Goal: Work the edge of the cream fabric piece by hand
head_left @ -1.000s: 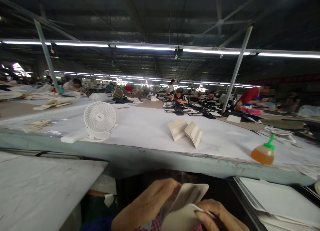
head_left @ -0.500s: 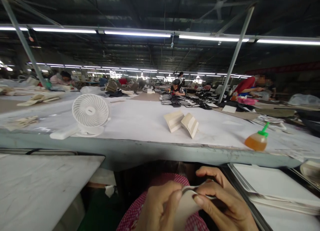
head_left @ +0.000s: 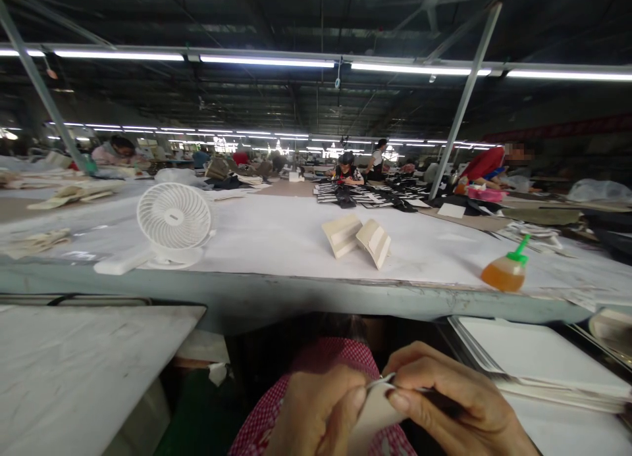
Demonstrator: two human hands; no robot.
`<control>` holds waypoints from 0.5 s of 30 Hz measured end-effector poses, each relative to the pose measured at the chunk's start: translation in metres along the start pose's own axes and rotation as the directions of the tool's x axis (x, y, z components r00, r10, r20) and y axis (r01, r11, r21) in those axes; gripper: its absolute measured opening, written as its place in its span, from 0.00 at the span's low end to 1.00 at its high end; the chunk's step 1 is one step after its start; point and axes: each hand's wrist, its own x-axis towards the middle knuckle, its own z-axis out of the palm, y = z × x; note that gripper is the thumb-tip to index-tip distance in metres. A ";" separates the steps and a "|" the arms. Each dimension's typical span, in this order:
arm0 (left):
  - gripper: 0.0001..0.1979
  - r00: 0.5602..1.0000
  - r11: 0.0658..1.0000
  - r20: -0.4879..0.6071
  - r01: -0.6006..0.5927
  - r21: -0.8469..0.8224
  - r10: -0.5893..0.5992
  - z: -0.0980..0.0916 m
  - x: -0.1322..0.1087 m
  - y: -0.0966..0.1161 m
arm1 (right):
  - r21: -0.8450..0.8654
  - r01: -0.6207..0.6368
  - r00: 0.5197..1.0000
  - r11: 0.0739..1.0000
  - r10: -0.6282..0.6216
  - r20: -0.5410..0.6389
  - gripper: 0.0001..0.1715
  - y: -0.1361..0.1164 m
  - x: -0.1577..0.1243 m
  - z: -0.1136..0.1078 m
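Note:
Between both hands, low in the head view, is a beige fabric piece (head_left: 371,413) with a folded upper edge. My left hand (head_left: 318,406) pinches that edge between thumb and fingers. Just to its right, my right hand (head_left: 444,397) grips the same edge, thumb in front and fingers behind. The fingertips of the two hands are close together, and the piece hangs down over a red checked cloth (head_left: 340,354) on the lap. Its lower part is cut off by the frame.
On the white worktable (head_left: 266,245) ahead stand a white fan (head_left: 175,216), two folded beige pieces (head_left: 374,242) and an oil bottle (head_left: 504,272) with a green spout. Stacked white sheets (head_left: 543,357) lie right, a pale board (head_left: 83,370) left. Several people work farther back.
My right hand's raised index finger has come down onto the fabric edge, and its grip has tightened. The view has shifted slightly. A standing person in the background has moved right.

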 end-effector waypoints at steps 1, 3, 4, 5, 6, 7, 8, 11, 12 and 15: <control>0.19 1.000 1.000 -0.003 -0.006 0.004 0.006 0.001 0.000 -0.001 | -0.001 -0.004 1.000 1.000 0.004 0.006 0.09 0.000 0.000 0.000; 0.19 1.000 1.000 -0.017 -0.010 0.030 0.010 0.002 0.000 -0.003 | -0.009 -0.016 1.000 1.000 0.016 0.021 0.09 -0.001 0.000 -0.001; 0.19 1.000 0.999 -0.025 -0.005 0.045 0.007 0.002 0.000 -0.004 | -0.015 -0.018 1.000 1.000 0.018 0.025 0.09 -0.001 0.000 -0.002; 0.19 1.000 0.999 -0.026 -0.004 0.052 0.005 0.002 0.000 -0.004 | -0.022 -0.017 0.999 1.000 0.018 0.030 0.10 -0.002 0.000 -0.002; 0.19 1.000 0.998 -0.028 -0.008 0.057 0.009 0.002 0.000 -0.003 | -0.030 -0.014 0.999 0.999 0.015 0.031 0.11 -0.003 0.001 -0.002; 0.19 1.000 0.999 -0.024 -0.016 0.051 0.017 0.002 0.000 -0.003 | -0.038 -0.009 1.000 0.999 0.010 0.028 0.11 -0.004 0.001 -0.002; 0.19 1.000 0.999 -0.016 -0.027 0.037 0.027 0.001 0.001 -0.002 | -0.049 -0.009 1.000 0.999 0.011 0.026 0.12 -0.004 0.002 -0.002; 0.18 0.999 0.999 -0.016 -0.043 0.019 0.043 0.000 0.002 0.002 | -0.078 0.005 1.000 0.997 -0.004 0.019 0.11 -0.002 0.002 -0.002; 0.18 0.999 0.999 -0.013 -0.041 0.015 0.042 -0.001 0.002 0.003 | -0.083 0.016 1.000 0.996 -0.014 0.017 0.10 -0.001 0.002 -0.001; 0.20 1.000 1.000 0.001 -0.029 0.002 0.029 -0.001 0.003 0.005 | -0.093 0.042 0.999 0.995 -0.040 0.021 0.10 0.001 0.002 0.000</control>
